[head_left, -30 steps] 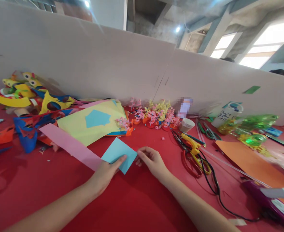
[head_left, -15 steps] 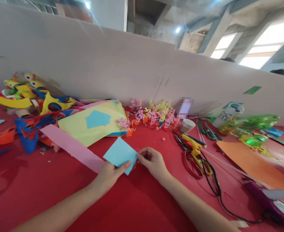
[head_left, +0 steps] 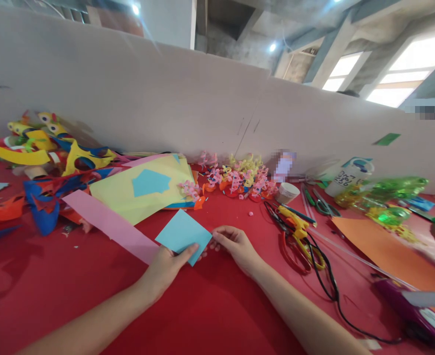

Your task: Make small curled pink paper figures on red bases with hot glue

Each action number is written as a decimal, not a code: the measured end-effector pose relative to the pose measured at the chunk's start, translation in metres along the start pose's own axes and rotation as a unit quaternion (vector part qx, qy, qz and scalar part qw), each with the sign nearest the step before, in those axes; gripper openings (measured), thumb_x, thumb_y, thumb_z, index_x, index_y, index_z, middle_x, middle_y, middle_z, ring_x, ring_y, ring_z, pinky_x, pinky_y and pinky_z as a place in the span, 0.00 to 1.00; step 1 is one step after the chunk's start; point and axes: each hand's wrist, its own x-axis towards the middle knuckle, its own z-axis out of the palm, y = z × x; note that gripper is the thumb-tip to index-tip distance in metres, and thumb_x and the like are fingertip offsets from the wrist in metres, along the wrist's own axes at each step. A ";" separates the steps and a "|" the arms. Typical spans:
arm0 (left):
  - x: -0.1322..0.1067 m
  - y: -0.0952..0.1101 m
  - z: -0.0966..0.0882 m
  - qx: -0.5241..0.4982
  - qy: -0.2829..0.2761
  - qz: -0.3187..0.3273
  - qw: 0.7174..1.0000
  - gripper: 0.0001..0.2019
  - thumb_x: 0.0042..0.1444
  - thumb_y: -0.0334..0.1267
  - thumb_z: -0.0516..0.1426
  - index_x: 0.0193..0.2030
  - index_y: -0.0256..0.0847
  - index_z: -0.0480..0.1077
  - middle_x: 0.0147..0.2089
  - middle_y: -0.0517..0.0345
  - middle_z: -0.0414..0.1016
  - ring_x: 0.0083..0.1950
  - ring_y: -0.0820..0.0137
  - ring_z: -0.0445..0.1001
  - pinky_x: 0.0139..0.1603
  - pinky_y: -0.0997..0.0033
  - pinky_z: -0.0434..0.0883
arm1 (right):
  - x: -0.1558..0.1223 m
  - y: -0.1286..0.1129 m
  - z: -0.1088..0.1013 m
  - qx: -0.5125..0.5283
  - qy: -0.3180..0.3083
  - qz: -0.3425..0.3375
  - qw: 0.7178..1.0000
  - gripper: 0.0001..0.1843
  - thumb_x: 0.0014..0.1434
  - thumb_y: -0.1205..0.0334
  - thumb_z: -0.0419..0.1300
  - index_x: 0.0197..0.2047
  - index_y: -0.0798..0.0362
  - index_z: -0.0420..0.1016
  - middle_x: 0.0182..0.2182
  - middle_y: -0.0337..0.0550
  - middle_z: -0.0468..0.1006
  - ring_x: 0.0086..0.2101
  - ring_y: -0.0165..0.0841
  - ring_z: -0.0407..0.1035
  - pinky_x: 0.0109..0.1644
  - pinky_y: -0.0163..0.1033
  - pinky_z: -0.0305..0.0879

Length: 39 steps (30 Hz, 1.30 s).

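Observation:
A light blue square of paper (head_left: 182, 231) is held above the red table, one corner pointing away from me. My left hand (head_left: 171, 264) grips its near left edge, thumb on top and fingers underneath. At the right corner, my right hand (head_left: 234, 244) pinches the paper between thumb and forefinger. Under my left hand runs a long pink paper strip (head_left: 110, 224). Behind it lies a stack of yellow paper sheets (head_left: 121, 202), with a blue cut paper piece (head_left: 151, 182) on top.
Pink and yellow curled paper pieces (head_left: 235, 177) stand near the white partition (head_left: 165, 98). To the right are red-handled scissors (head_left: 295, 259), a yellow glue gun (head_left: 295, 222) with a black cord, a paper cup (head_left: 287, 192), orange paper (head_left: 383, 251) and a purple power strip (head_left: 406, 305).
The blue paper has turned slightly and shifted a little to the left. Fingertips now show beneath its near right edge. Another person's hand with something green has appeared at the far right.

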 end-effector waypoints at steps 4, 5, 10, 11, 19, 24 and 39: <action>-0.001 0.003 0.001 0.023 0.008 0.014 1.000 0.12 0.46 0.45 0.62 0.34 0.40 0.74 0.38 0.53 0.81 0.41 0.58 0.78 0.46 0.59 0.72 | 0.000 -0.001 0.000 -0.029 -0.002 -0.005 1.000 0.16 0.48 0.48 0.65 0.29 0.54 0.76 0.21 0.37 0.76 0.23 0.26 0.69 0.30 0.32 0.65; -0.001 0.003 0.001 0.028 0.012 0.016 0.999 0.12 0.46 0.45 0.62 0.34 0.40 0.74 0.38 0.53 0.81 0.41 0.58 0.78 0.46 0.59 0.72 | 0.000 -0.001 0.000 -0.042 -0.003 -0.008 0.999 0.16 0.48 0.48 0.64 0.29 0.54 0.75 0.21 0.37 0.76 0.23 0.26 0.69 0.30 0.32 0.65; 0.000 0.001 0.000 0.034 0.010 0.016 0.999 0.13 0.46 0.45 0.62 0.36 0.41 0.75 0.39 0.52 0.81 0.41 0.58 0.78 0.46 0.59 0.72 | 0.000 0.001 -0.001 -0.101 0.003 -0.044 0.994 0.17 0.50 0.47 0.62 0.29 0.54 0.75 0.21 0.38 0.76 0.22 0.27 0.69 0.28 0.33 0.65; 0.000 0.000 0.000 0.040 0.009 0.019 0.999 0.12 0.47 0.45 0.62 0.36 0.41 0.75 0.39 0.53 0.81 0.41 0.58 0.78 0.46 0.59 0.72 | -0.001 0.002 -0.001 -0.114 0.007 -0.052 0.992 0.17 0.51 0.47 0.61 0.29 0.54 0.74 0.21 0.38 0.76 0.22 0.28 0.69 0.28 0.33 0.65; -0.001 -0.002 -0.002 0.090 -0.008 0.044 0.995 0.11 0.49 0.44 0.60 0.38 0.43 0.76 0.41 0.52 0.81 0.42 0.57 0.78 0.45 0.60 0.72 | -0.003 0.002 0.000 -0.194 0.033 -0.078 0.977 0.11 0.52 0.54 0.60 0.26 0.53 0.72 0.20 0.38 0.74 0.23 0.29 0.68 0.28 0.34 0.64; 0.000 0.000 0.000 0.071 -0.001 0.028 0.997 0.11 0.47 0.45 0.61 0.36 0.43 0.76 0.39 0.52 0.81 0.40 0.56 0.78 0.45 0.59 0.72 | -0.002 0.001 -0.001 -0.176 0.023 -0.072 0.981 0.11 0.51 0.54 0.60 0.27 0.53 0.72 0.21 0.38 0.73 0.23 0.29 0.68 0.28 0.34 0.64; 0.000 -0.004 -0.003 0.051 -0.024 0.032 0.998 0.13 0.50 0.43 0.60 0.38 0.37 0.75 0.40 0.51 0.81 0.40 0.60 0.78 0.46 0.62 0.73 | 0.002 0.007 -0.002 -0.107 0.029 -0.028 0.993 0.17 0.45 0.48 0.66 0.25 0.54 0.72 0.18 0.36 0.73 0.20 0.26 0.65 0.26 0.33 0.62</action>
